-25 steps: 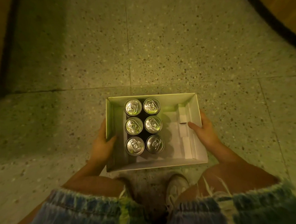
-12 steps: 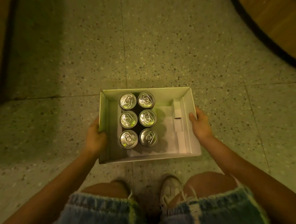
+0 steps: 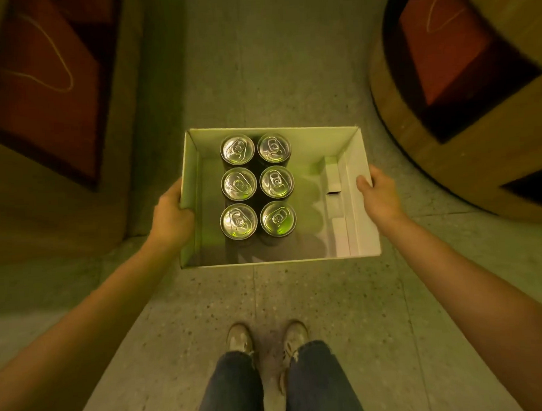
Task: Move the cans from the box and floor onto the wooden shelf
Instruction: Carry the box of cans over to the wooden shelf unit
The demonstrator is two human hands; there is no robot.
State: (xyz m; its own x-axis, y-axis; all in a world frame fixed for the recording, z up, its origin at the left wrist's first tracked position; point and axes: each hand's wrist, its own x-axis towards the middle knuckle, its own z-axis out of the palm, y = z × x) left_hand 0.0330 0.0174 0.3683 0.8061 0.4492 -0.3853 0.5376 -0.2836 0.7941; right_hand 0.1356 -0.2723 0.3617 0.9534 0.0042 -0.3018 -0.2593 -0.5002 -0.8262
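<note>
box (image 3: 362, 206) gripped at both side walls | left hand (image 3: 171, 218) on left wall, right hand (image 3: 377, 195) on right wall, thumb inside | six cans (image 3: 257, 185) upright, two columns, nearer left hand | speckled floor (image 3: 332, 312) below | shoes (image 3: 267, 339) behind hands

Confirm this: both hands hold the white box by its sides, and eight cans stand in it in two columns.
Not eight. The head view shows six cans, two columns of three, in the white box. The left hand and right hand do hold its sides.
</note>
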